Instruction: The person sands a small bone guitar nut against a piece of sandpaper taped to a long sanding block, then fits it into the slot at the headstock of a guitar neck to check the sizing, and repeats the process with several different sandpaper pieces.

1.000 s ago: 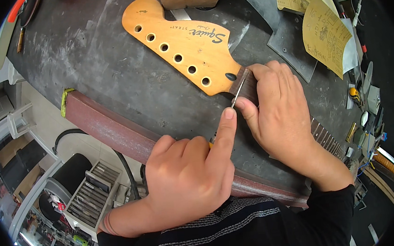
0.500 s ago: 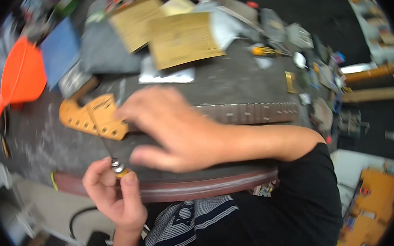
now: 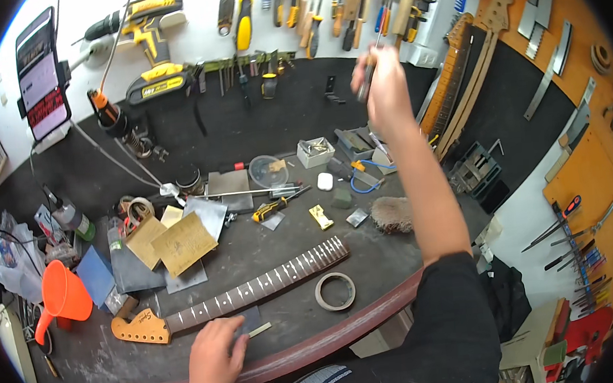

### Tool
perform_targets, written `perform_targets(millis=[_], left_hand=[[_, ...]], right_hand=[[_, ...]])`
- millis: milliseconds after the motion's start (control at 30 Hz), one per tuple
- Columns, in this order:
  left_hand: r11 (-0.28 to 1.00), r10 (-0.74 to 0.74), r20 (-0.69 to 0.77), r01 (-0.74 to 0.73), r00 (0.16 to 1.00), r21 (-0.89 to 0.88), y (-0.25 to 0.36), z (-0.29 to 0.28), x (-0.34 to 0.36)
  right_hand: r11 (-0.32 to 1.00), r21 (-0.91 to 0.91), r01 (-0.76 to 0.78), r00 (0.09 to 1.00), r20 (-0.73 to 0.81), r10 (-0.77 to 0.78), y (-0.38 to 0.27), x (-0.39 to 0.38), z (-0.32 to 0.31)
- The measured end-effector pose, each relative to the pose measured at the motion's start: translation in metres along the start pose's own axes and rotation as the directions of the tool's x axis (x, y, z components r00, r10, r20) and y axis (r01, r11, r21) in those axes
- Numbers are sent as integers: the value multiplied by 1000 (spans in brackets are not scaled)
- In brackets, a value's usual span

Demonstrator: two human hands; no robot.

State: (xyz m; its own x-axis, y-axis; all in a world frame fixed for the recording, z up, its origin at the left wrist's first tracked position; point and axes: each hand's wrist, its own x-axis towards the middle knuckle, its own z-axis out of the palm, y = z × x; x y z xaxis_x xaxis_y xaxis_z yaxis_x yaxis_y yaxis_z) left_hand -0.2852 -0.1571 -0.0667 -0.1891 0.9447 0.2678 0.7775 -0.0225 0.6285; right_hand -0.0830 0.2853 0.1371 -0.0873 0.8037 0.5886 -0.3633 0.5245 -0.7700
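Observation:
My right hand (image 3: pixel 387 91) is raised at the wall tool rack, closed round a slim tool (image 3: pixel 365 88) with a dark grip and a thin metal shaft pointing up. Its exact kind is hard to make out. My left hand (image 3: pixel 215 357) is low over the bench's near edge, fingers loosely apart, holding nothing I can see. Just beyond it lies a guitar neck (image 3: pixel 263 284) with a dark fretboard and a light wooden headstock (image 3: pixel 141 328) at its left end. Beside the left fingers lie a small pale strip (image 3: pixel 260 330) and a bluish see-through sheet (image 3: pixel 250 315).
A tape roll (image 3: pixel 335 291) lies right of the neck. Behind are brown sandpaper sheets (image 3: pixel 185 246), a yellow-handled screwdriver (image 3: pixel 272 208) and a brush-like block (image 3: pixel 392 215). An orange scoop (image 3: pixel 66 293) stands left. A drill (image 3: pixel 153 45) hangs on the wall; a reddish strip (image 3: pixel 291 358) edges the bench.
My right hand has gone from above the neck up to the tool rack. The left hand no longer shows the thin-shafted tool. The view has tilted up to the wall.

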Motion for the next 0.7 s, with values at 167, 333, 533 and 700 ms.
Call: perform_targets(millis=[167, 333, 533, 700], left_hand=[[988, 85, 131, -101, 988, 119, 23, 17, 15], [980, 28, 115, -50, 993, 194, 34, 14, 13], [962, -105, 73, 83, 992, 261, 28, 12, -17], [948, -214, 180, 159, 960, 277, 17, 3, -45]], right_hand=[[572, -674, 467, 821, 91, -564, 31, 186, -30], [159, -939, 306, 848, 193, -494, 61, 230, 1], [52, -973, 225, 903, 188, -386, 68, 234, 3], [37, -980, 194, 886, 158, -436, 48, 237, -1]])
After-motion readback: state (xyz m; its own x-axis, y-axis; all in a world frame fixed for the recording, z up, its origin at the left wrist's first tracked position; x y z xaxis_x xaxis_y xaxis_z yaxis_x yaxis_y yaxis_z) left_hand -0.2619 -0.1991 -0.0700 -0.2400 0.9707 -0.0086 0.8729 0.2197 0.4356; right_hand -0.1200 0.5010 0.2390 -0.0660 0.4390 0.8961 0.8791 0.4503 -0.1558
